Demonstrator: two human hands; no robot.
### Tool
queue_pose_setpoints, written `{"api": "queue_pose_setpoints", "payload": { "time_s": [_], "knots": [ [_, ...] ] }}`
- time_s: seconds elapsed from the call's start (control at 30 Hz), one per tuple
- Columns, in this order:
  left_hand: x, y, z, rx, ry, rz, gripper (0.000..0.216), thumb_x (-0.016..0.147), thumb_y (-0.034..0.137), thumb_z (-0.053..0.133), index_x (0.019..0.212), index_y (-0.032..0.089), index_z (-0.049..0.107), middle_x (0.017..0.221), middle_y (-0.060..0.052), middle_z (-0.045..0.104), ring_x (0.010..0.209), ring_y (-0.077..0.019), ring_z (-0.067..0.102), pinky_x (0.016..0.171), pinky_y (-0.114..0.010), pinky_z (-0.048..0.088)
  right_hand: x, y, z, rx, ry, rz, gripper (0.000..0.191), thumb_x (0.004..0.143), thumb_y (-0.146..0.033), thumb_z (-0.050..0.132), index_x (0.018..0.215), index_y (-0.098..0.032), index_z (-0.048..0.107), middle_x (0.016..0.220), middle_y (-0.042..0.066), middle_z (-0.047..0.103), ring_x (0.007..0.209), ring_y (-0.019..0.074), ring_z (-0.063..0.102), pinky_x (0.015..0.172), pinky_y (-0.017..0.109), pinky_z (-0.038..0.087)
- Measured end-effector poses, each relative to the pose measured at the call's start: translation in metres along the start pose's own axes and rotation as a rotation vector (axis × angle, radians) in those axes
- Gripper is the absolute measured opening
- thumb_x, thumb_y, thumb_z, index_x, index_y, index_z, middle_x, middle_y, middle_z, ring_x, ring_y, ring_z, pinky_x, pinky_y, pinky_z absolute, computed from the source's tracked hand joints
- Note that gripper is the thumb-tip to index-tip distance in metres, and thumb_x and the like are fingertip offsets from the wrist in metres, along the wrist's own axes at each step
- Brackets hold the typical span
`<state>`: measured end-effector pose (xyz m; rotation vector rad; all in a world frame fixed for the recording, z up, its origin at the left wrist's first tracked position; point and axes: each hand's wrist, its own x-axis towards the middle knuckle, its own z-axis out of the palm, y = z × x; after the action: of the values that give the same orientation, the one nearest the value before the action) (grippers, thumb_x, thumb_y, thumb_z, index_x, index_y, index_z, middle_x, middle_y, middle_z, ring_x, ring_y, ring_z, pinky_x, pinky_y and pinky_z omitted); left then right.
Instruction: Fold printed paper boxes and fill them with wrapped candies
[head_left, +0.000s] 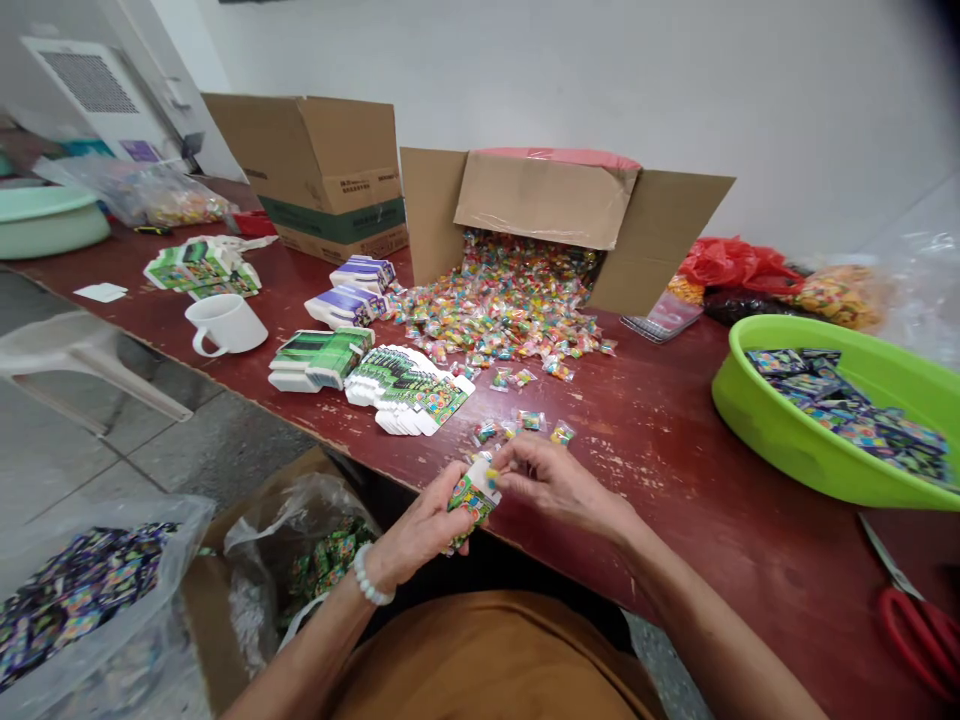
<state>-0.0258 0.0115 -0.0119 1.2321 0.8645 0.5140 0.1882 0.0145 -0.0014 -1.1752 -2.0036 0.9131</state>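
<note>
My left hand (pixel 431 520), with a pale bead bracelet at the wrist, is closed around a small green printed carton (pixel 472 497) near the table's front edge. The carton's white top end is open and tilted up. At that opening, my right hand (pixel 551 480) pinches a small yellow wrapped candy (pixel 492 477). Just beyond the hands lie several loose wrapped candies (pixel 531 420). To the left, a fanned stack of flat green cartons (pixel 409 385) rests on the table beside more bundled green cartons (pixel 321 358).
A tipped cardboard box (pixel 540 200) spills a large candy pile (pixel 495 310) onto the red table (pixel 637 420). A white mug (pixel 227 325) stands at left. At right are a green basin (pixel 795 460) of packets and red-handled scissors (pixel 915 620). Below left, a plastic bag (pixel 172 610) holds packets.
</note>
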Motion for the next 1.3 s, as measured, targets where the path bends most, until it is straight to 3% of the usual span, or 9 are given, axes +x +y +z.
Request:
{"api": "queue_pose_setpoints", "payload": {
  "time_s": [0.1, 0.3, 0.43, 0.53, 0.67, 0.77, 0.9, 1.2, 1.3],
  "knots": [
    [-0.001, 0.0, 0.001, 0.027, -0.025, 0.003, 0.026, 0.079, 0.026, 0.063, 0.104, 0.021, 0.056, 0.085, -0.001, 0.056, 0.069, -0.0115, 0.051, 0.054, -0.019, 0.042, 0.002, -0.01, -0.001, -0.116, -0.068, -0.057, 0.008, 0.091, -0.017, 0.056, 0.091, -0.02, 0.064, 0.09, 0.003, 0.063, 0.081, 0.0152, 0.057, 0.074, 0.027, 0.044],
    [-0.004, -0.001, 0.002, -0.107, -0.062, 0.014, 0.03, 0.08, 0.027, 0.061, 0.109, 0.022, 0.052, 0.089, -0.002, 0.057, 0.071, -0.0124, 0.052, 0.056, -0.02, 0.045, 0.004, -0.017, -0.002, -0.2, -0.062, -0.053, 0.012, 0.089, -0.012, 0.055, 0.09, -0.019, 0.065, 0.093, 0.005, 0.062, 0.082, 0.0162, 0.058, 0.075, 0.029, 0.045],
    [-0.003, 0.002, 0.007, -0.078, -0.023, 0.024, 0.029, 0.079, 0.026, 0.062, 0.106, 0.021, 0.053, 0.089, -0.002, 0.056, 0.072, -0.0128, 0.054, 0.056, -0.021, 0.046, 0.004, -0.019, 0.003, -0.022, -0.109, -0.031, 0.018, 0.088, -0.015, 0.058, 0.104, -0.022, 0.062, 0.089, 0.002, 0.063, 0.077, 0.0142, 0.059, 0.071, 0.027, 0.046],
    [-0.002, 0.004, 0.008, -0.122, 0.023, 0.021, 0.038, 0.079, 0.023, 0.06, 0.115, 0.022, 0.051, 0.089, -0.002, 0.059, 0.069, -0.0125, 0.056, 0.055, -0.021, 0.047, 0.007, -0.011, 0.009, 0.217, 0.007, 0.08, 0.033, 0.088, -0.024, 0.06, 0.12, -0.022, 0.051, 0.09, 0.001, 0.064, 0.073, 0.0132, 0.06, 0.066, 0.026, 0.048],
    [-0.003, 0.003, 0.009, -0.205, 0.06, 0.027, 0.04, 0.077, 0.024, 0.065, 0.115, 0.021, 0.052, 0.086, -0.002, 0.063, 0.064, -0.0125, 0.058, 0.055, -0.023, 0.048, 0.011, -0.004, 0.017, 0.385, 0.179, 0.155, 0.02, 0.085, -0.033, 0.064, 0.097, -0.02, 0.055, 0.083, 0.001, 0.065, 0.073, 0.0143, 0.062, 0.067, 0.028, 0.05],
    [-0.002, 0.0, 0.011, -0.342, 0.098, 0.031, 0.035, 0.084, 0.043, 0.059, 0.109, 0.018, 0.056, 0.082, -0.003, 0.065, 0.06, -0.0141, 0.059, 0.052, -0.024, 0.049, 0.011, -0.012, 0.017, 0.226, 0.126, 0.098, 0.01, 0.088, -0.028, 0.06, 0.095, -0.021, 0.06, 0.084, 0.002, 0.069, 0.075, 0.0155, 0.065, 0.07, 0.029, 0.05],
    [0.002, -0.008, 0.014, -0.443, 0.14, -0.031, 0.057, 0.089, 0.064, 0.038, 0.097, 0.012, 0.062, 0.071, -0.007, 0.066, 0.047, -0.0137, 0.057, 0.044, -0.023, 0.043, 0.012, -0.025, 0.011, -0.063, 0.047, 0.008, 0.013, 0.092, -0.021, 0.053, 0.094, -0.023, 0.066, 0.084, 0.002, 0.071, 0.075, 0.0162, 0.065, 0.069, 0.028, 0.047],
    [0.002, -0.013, 0.014, -0.403, 0.198, -0.042, 0.064, 0.087, 0.069, 0.039, 0.095, 0.011, 0.067, 0.074, -0.009, 0.07, 0.048, -0.0124, 0.058, 0.045, -0.022, 0.043, 0.016, -0.02, 0.021, 0.096, 0.138, 0.12, 0.005, 0.082, -0.021, 0.065, 0.087, -0.02, 0.067, 0.077, 0.002, 0.072, 0.066, 0.0149, 0.065, 0.06, 0.025, 0.047],
    [0.004, -0.013, 0.015, -0.393, 0.214, -0.031, 0.064, 0.086, 0.069, 0.041, 0.092, 0.011, 0.068, 0.073, -0.009, 0.07, 0.047, -0.0122, 0.058, 0.043, -0.021, 0.042, 0.015, -0.023, 0.02, 0.123, 0.053, 0.09, 0.005, 0.083, -0.021, 0.064, 0.081, -0.02, 0.068, 0.073, 0.001, 0.069, 0.061, 0.0134, 0.062, 0.058, 0.024, 0.046]
  ]
}}
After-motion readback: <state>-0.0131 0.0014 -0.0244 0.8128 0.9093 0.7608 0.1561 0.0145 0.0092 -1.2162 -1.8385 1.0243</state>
